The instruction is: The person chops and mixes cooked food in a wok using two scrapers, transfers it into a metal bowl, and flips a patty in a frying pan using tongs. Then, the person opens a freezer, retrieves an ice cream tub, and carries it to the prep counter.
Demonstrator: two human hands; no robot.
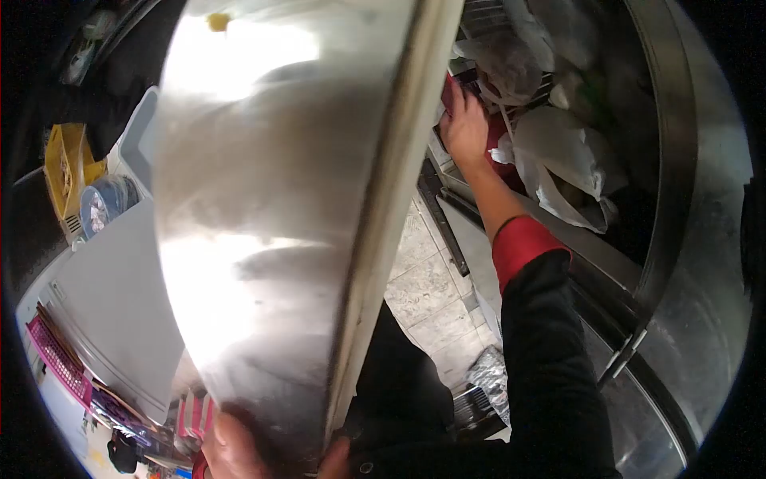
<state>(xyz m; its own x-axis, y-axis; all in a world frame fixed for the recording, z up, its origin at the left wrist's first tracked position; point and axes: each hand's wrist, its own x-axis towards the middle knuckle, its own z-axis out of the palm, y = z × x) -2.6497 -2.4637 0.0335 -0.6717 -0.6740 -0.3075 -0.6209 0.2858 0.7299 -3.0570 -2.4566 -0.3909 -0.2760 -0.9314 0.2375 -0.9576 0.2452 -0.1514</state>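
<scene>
A shiny steel refrigerator door [271, 176] stands swung open and fills the centre-left of the head view. At its lower end my left hand [231, 447] is closed round the door, with the thumb on the steel face and fingertips by the pale gasket edge. My right hand [465, 128] reaches past the door into the refrigerator, its visible fingers stretched over a dark red thing [499, 152]. Part of that hand's far side is hidden by the door. Beside it, white plastic bags [558, 152] with contents I cannot make out lie on wire shelving.
The refrigerator's metal frame [666, 199] curves along the right. Tiled floor [435, 287] shows between the door and my sleeve, near a crumpled silvery bag [488, 379]. Left of the door are a grey lidded surface [120, 295], a yellow container [68, 168] and a pink basket [60, 363].
</scene>
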